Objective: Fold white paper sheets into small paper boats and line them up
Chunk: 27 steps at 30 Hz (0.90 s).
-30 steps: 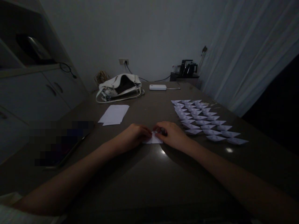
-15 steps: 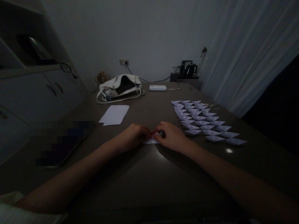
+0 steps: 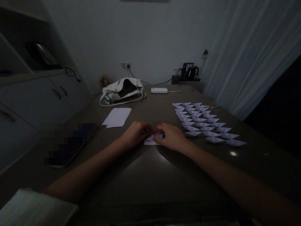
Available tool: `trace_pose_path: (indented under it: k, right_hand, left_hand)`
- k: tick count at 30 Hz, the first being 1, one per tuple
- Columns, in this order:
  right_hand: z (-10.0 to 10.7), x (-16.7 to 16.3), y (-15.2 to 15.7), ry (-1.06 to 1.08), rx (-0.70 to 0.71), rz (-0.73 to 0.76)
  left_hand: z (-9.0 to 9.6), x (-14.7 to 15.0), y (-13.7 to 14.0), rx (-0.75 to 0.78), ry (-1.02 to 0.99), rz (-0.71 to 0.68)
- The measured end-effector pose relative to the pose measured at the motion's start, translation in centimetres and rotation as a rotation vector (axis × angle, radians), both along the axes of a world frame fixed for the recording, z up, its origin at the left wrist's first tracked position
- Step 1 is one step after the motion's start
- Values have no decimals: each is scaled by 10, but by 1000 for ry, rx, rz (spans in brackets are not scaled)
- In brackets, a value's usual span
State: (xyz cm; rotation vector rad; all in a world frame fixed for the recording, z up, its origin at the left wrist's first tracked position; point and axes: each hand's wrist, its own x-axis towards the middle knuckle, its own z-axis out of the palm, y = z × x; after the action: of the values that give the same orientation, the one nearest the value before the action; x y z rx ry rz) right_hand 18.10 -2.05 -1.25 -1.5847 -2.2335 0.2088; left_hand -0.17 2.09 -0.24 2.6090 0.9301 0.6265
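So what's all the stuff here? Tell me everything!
Table: 1, brownish grey, middle
Folded paper: 1, white, table's middle
Paper boats: about two dozen, overlapping, white, table's right
Paper sheets: small pile, uncounted, white, table's left
Blurred flat thing: 1, dark, table's near left
Handbag: 1, white, table's far left
Small device: 1, white, with cable, table's far end
Dried bundle: 1, brown, behind handbag
Wall: 1, pale grey, back
Socket: 1, pale, on the wall
Kettle: 1, black, beyond table's far right
Curtain: 1, whitish, right
Cabinets: several doors, pale, left
Shelf object: at least 1, dark, above cabinets
Left hand: 1, bare, on folded paper
Right hand: 1, bare, on folded paper
Sleeve: 1, white, lower left
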Motion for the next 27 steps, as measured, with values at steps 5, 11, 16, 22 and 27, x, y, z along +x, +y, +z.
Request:
trace_pose_path:
  k: [5,11,16,22,27]
  right_hand:
    - [1,0,-1,46,-37,-26]
    - [-2,1,0,35,-26,-16]
    - [-4,1,2,34,-32,-20]
    - [-4,1,1,50,-45,-14]
    - [-1,1,0,50,-63,-20]
  left_hand:
    - [-8,6,9,211,61,-14]
    - [-2,8,5,327,239,-84]
    - [4,4,4,326,335,-104]
    - [10,-7,6,206,343,-172]
    - [17,-16,5,51,329,-169]
